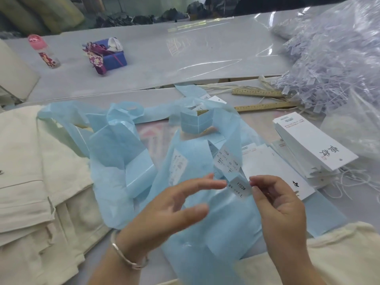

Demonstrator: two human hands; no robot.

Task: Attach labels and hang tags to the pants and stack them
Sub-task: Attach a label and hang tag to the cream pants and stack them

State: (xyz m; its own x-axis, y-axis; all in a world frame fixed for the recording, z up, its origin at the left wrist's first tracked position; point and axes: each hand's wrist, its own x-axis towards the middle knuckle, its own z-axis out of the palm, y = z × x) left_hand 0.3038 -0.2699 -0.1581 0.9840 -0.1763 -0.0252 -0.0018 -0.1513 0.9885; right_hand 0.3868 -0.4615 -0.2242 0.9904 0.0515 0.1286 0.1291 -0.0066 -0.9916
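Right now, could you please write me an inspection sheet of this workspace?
Surface: grey table, partly under clear plastic sheet.
Job's things: label printed 1103#; blue backing paper in loose strips; hang tags stacked at right; cream pants piled at left.
Clutter: two rulers, bottle, blue box, bag of plastic fasteners.
Grippers: right hand pinches the label; left hand open beside it, blurred.
Cables: white strings by the tags.
Surroundings: fabric rolls and dark cloth beyond the table.
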